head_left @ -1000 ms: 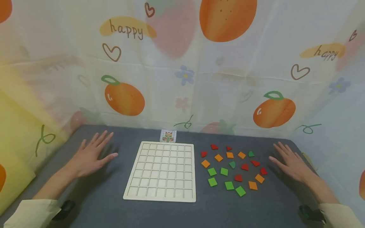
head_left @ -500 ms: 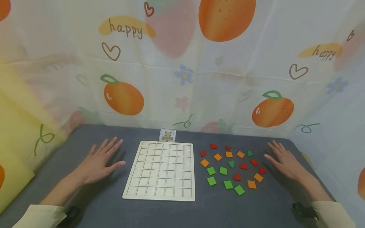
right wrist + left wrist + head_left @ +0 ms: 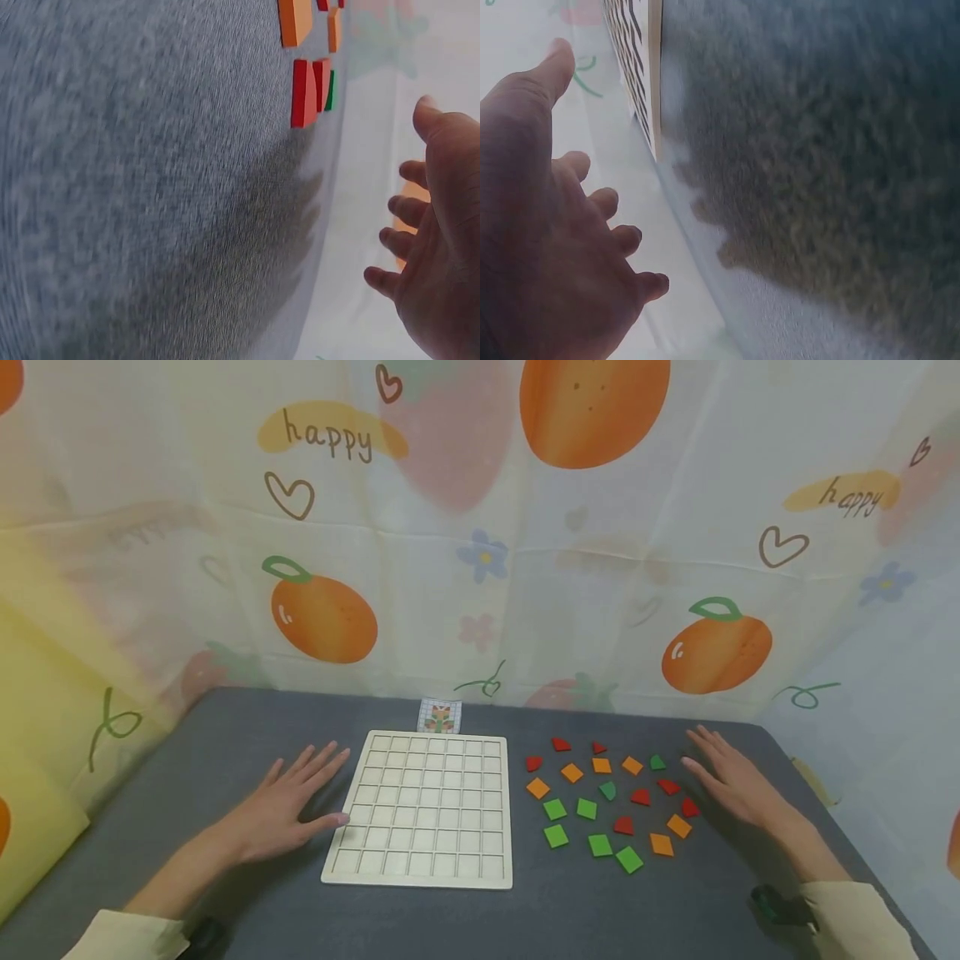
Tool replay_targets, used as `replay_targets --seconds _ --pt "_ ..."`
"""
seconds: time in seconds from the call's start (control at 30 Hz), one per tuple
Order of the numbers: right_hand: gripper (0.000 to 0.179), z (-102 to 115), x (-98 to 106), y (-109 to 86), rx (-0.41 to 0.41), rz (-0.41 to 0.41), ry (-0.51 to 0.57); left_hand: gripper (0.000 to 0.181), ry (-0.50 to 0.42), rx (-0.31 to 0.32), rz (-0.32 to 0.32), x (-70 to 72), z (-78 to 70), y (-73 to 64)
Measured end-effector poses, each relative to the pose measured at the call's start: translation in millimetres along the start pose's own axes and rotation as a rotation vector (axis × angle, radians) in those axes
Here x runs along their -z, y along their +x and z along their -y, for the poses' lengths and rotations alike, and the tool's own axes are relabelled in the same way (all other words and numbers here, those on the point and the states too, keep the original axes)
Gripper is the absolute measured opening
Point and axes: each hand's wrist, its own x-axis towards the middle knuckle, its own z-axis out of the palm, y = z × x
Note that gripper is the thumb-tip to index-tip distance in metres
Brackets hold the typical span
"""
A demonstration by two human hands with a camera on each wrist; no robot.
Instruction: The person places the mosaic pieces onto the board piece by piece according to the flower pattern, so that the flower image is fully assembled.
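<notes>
My left hand (image 3: 281, 814) hovers at the left edge of a cream grid board (image 3: 420, 810), its thumb tip overlapping the rim in the head view. Its fingers are spread and it holds nothing; the left wrist view shows the hand (image 3: 562, 225) raised over its shadow. To the right of the scattered flat pieces, my right hand (image 3: 738, 781) is spread too, with nothing in it. Nearest to it are a red piece (image 3: 669, 787) and a dark green piece (image 3: 657, 762). The right wrist view has the hand (image 3: 442, 225) above the surface, beside red pieces (image 3: 303, 94).
Several light green squares (image 3: 600, 845), orange squares (image 3: 662, 844) and red pieces (image 3: 623, 826) lie right of the board. A small card with a flower-like pattern (image 3: 439, 717) sits behind it. The dark grey table (image 3: 570, 914) ends at a fruit-printed curtain (image 3: 585, 627).
My left hand has moved right and nearer, from beside the board to its left edge. My right hand has shifted left toward the pieces. The board and pieces have stayed put.
</notes>
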Motion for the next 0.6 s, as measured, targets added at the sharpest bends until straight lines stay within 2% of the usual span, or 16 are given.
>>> replay_targets --seconds 0.37,0.6 --pt "0.063 20 -7 8.9 0.016 -0.009 -0.013 0.091 -0.001 -0.03 0.064 -12.6 -11.8 -4.5" --pt "0.059 34 -11 18.8 0.071 -0.037 -0.035 0.093 -0.008 -0.042 0.114 -15.1 -17.8 -7.9"
